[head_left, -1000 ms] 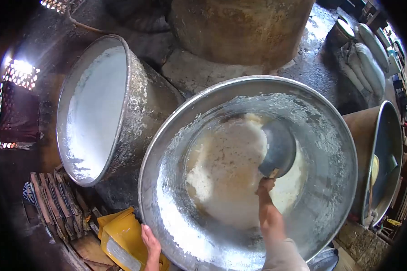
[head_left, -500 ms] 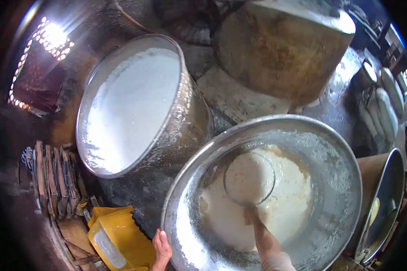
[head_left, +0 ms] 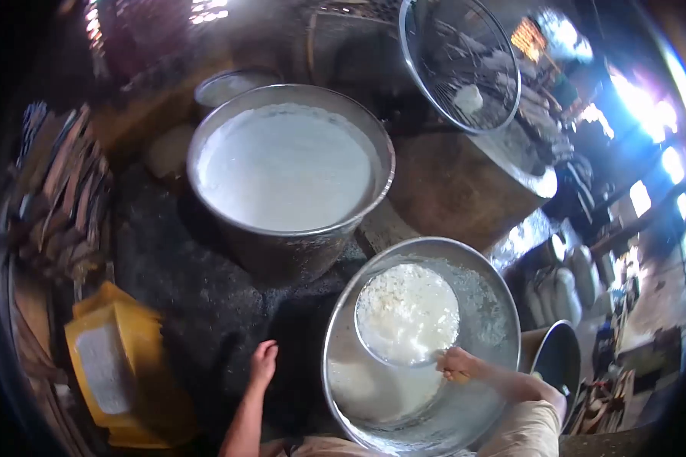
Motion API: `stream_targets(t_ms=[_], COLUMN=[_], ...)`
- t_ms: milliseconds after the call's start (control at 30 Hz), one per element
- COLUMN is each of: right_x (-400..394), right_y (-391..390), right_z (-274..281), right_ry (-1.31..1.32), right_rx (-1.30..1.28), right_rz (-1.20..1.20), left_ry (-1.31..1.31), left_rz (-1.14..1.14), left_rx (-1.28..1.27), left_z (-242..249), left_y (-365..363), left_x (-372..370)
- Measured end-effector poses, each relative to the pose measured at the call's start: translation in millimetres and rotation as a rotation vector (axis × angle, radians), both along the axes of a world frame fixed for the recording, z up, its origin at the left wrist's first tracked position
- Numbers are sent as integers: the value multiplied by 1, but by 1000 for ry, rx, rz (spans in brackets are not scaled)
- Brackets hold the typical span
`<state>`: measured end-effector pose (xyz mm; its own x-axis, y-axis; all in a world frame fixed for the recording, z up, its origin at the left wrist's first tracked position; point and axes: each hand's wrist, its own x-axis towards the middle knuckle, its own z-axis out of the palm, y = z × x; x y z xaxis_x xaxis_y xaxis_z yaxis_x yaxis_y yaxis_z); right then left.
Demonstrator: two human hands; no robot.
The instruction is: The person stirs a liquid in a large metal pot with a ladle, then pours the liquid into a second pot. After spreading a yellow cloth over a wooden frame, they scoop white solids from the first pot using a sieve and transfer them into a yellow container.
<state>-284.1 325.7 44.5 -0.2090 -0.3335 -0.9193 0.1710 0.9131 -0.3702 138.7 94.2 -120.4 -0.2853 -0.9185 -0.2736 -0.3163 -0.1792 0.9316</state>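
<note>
Shut on the short handle of a wide round scoop [head_left: 363, 340], my right hand [head_left: 459, 364] holds it inside a large metal basin [head_left: 486, 266]. White, lumpy, frothy liquid [head_left: 408, 312] fills the scoop. More whitish liquid [head_left: 389, 388] lies in the basin below it. Left of the basin, apart from its rim, my left hand [head_left: 264, 362] hangs over the dark floor. Its fingers are loosely bent and slightly apart, and it holds nothing.
A big metal vat [head_left: 290, 164] of white liquid stands ahead. Behind the basin is a large brown cylinder [head_left: 457, 190], with a round wire-mesh basket [head_left: 465, 68] above. A yellow container [head_left: 129, 365] and stacked boards [head_left: 61, 190] are at left; filled sacks [head_left: 556, 293] at right.
My left hand has let go of the basin's rim. The scoop has come up out of the liquid, now full, tilted toward the far side. My view has swung up and right.
</note>
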Motion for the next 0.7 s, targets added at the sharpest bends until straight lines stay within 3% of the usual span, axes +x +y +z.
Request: stream_targets(t_ms=[133,167,233,300,333,400,467,533,567,633,700], right_x=[43,64,102,150,177,254,336,431,476,558,640], right_y=[-17,-25,-48,-68,-83,-117,-149,-190,-205,-227,-243], right_z=[51,63,59,33,22,1,-22,-33,-48,-92,-143], right_ry=[-177,-126,-106,-20,0,-112,-131,-554,-582,-371,-419], right_rx=[57,-60,-177,-285,-326,-206,-36,7,45,-197,-276], right_rz=[19,343,711,866,931,782,613,376,453,804,849], left_ry=[80,149,209,71,134,593,82,138,134,127,204], left_rz=[386,493,649,854,894,995,1215,1333,1425,1480,1582], left_rx=[185,270,352,459,467,454,615,642,642,708,706], left_z=[-49,-61,-60,-51,-90,-123,-90,-76,-63,-33,-13], left_y=[37,55,90,124,154,208,225,254,266,279,292], left_x=[167,215,289,358,401,463,480,503,510,522,534])
